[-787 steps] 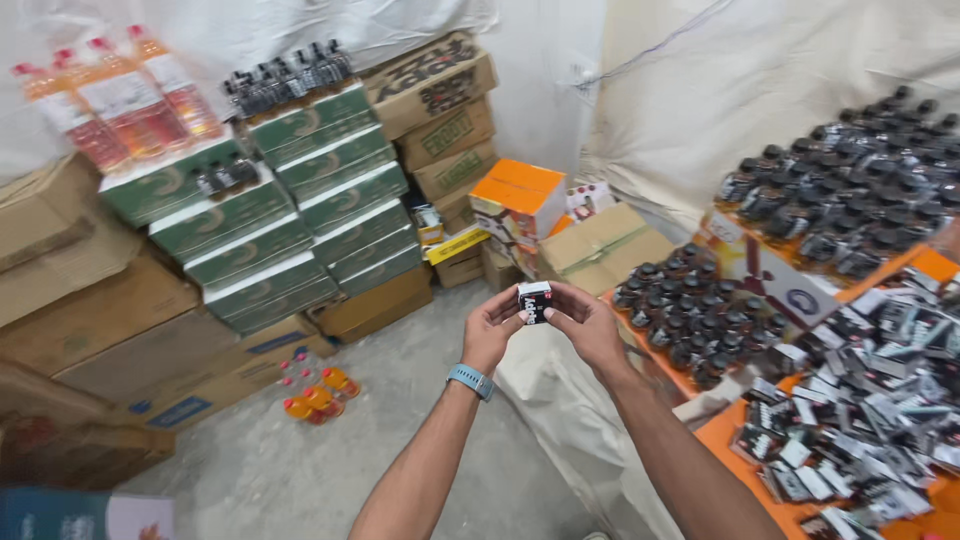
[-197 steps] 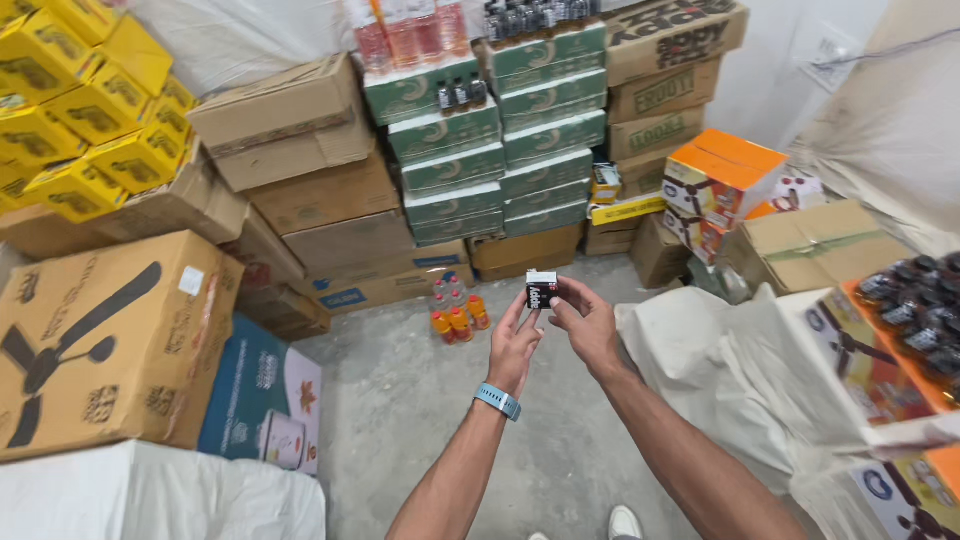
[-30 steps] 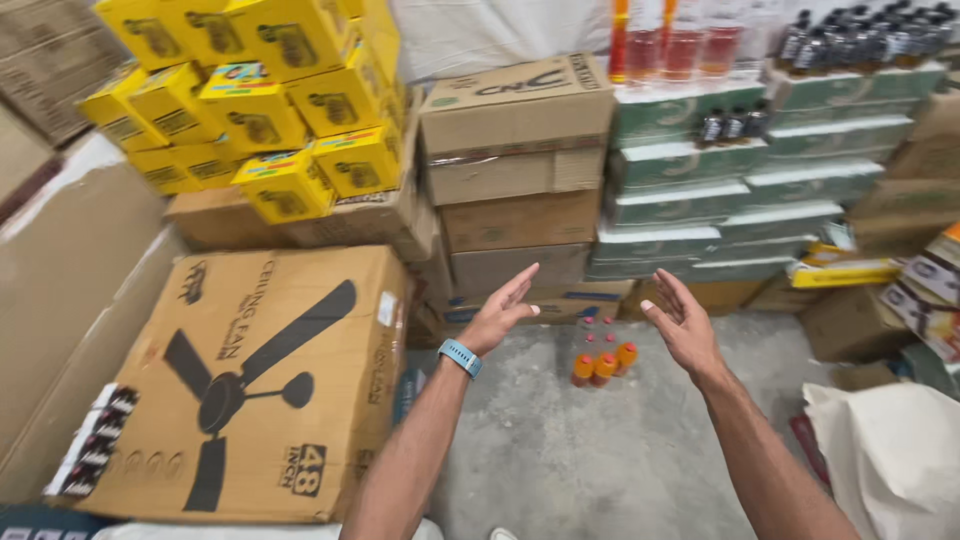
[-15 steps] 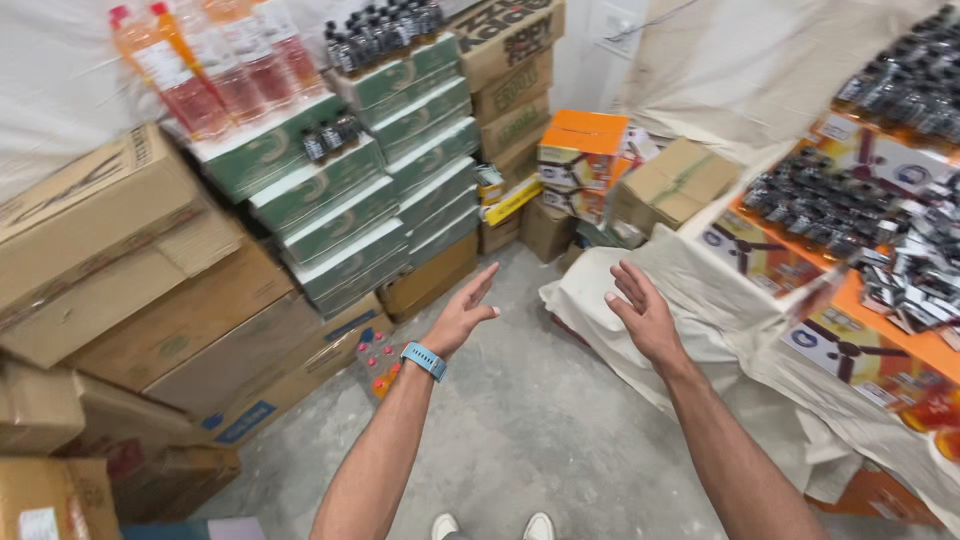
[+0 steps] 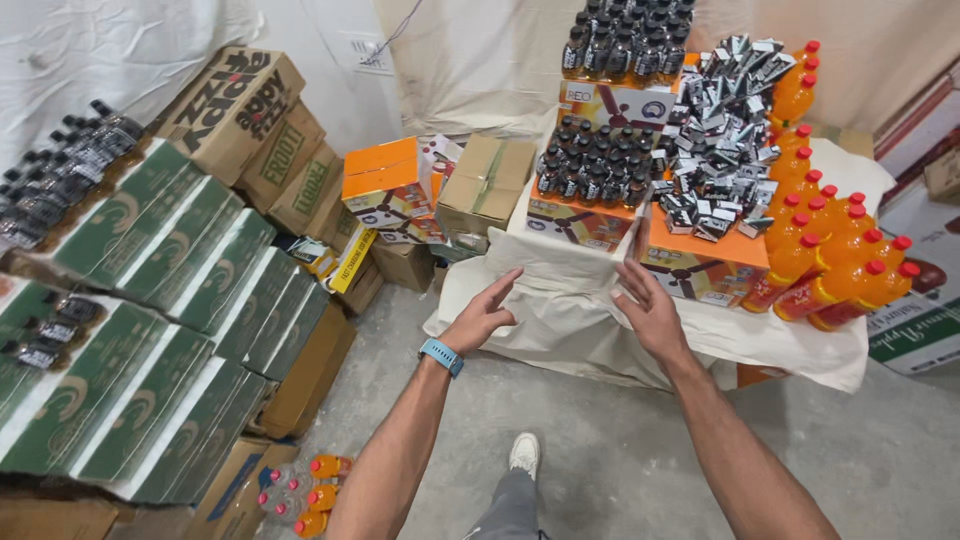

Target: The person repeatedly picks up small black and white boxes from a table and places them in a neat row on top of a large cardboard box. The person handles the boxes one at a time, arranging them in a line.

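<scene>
Storeroom floor (image 5: 620, 470) is grey, boxes all around | left hand (image 5: 482, 318) and right hand (image 5: 650, 312) are empty, fingers spread wide, just in front of the cloth-covered table (image 5: 560, 300) | small black-and-white packs (image 5: 720, 150) sit piled on the table, beside the orange bottles (image 5: 830, 250) | a bump could tip those bottles

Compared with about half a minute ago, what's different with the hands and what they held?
The small black-and-white box once pinched between both hands is gone. The left hand and right hand are now open and empty, fingers spread. The view swung away to the carton stacks and back to the cream cloth-covered table. Unchanged: the blue wristband on the left wrist, the dark small bottles and orange bottles with red caps on the table.
</scene>
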